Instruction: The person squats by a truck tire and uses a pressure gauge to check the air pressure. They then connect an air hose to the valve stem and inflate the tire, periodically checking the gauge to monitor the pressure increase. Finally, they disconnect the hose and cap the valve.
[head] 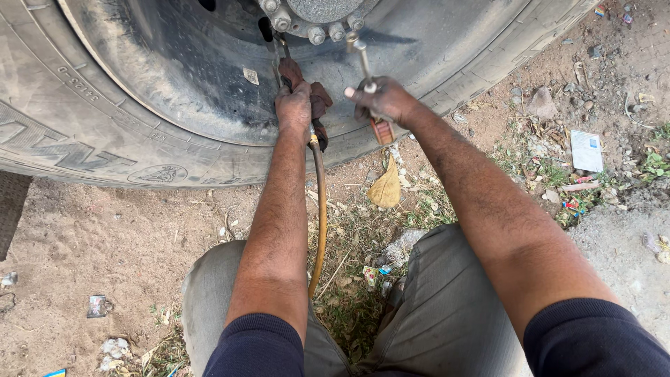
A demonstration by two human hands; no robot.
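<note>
A large truck tyre (77, 132) with a dusty grey rim (174, 70) fills the top of the view. My left hand (293, 106) grips the rag-wrapped end of a yellowish air hose (321, 209), pressed against the rim below the hub nuts (317, 31). The hose runs down between my knees. My right hand (382, 101) holds a slim metal tool (362, 59) with a reddish handle end (382, 131), its tip pointing up toward the hub. Both forearms reach forward from dark blue sleeves.
I crouch on dry dirt with sparse grass, my grey trousers (447, 307) at the bottom. A dry leaf (386, 188) lies under the tyre. Stones, wrappers and a white card (586, 150) litter the ground at right.
</note>
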